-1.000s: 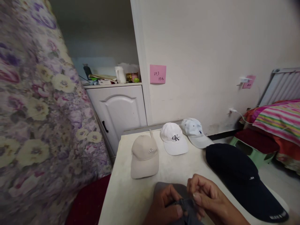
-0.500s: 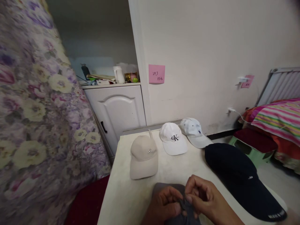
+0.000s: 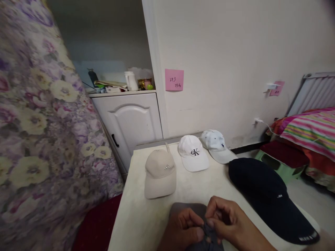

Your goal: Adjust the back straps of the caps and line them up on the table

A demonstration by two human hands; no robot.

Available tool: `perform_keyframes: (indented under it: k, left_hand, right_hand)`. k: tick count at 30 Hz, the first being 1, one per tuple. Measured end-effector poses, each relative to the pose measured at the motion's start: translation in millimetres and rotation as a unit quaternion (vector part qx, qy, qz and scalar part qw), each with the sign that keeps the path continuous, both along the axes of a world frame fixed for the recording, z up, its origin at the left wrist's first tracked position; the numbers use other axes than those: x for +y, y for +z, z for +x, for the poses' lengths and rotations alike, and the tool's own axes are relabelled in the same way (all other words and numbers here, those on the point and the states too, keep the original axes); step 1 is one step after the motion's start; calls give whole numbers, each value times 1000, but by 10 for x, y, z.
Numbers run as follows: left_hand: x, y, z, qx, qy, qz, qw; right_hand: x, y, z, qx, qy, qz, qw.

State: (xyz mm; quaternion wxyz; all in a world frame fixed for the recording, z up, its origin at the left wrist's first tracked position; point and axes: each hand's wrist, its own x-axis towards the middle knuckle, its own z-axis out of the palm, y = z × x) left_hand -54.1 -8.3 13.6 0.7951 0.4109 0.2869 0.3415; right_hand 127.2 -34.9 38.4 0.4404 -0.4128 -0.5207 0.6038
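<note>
A dark grey cap (image 3: 187, 209) lies at the near edge of the pale table (image 3: 136, 216). My left hand (image 3: 181, 230) and my right hand (image 3: 230, 223) meet over it, both closed in a pinch on the cap's dark strap (image 3: 208, 232). Further back on the table lie a beige cap (image 3: 160, 174), a white cap with a black logo (image 3: 193, 153), a pale blue cap (image 3: 216, 146) and, to the right, a large navy cap (image 3: 267, 195). All of these caps are apart from my hands.
A flowered curtain (image 3: 39, 139) hangs close on the left. A white cabinet (image 3: 131, 122) with clutter on top stands behind the table. A pink note (image 3: 174, 80) sticks to the wall. A striped blanket (image 3: 311, 132) and a green stool (image 3: 277, 167) are at right.
My hands have stayed pinched on the grey cap's strap, with small finger shifts. The view has dropped slightly; the caps on the table have not moved.
</note>
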Motion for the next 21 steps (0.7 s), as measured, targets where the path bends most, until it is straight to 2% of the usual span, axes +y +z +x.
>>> perform_keyframes:
  k: [12, 21]
  left_hand:
    - [3, 30, -6, 19, -2, 28, 999]
    - [-6, 41, -8, 48, 0, 43, 998]
  right_hand:
    - [-32, -32, 37, -66, -7, 7, 998]
    - [-60, -34, 70, -85, 29, 8, 996]
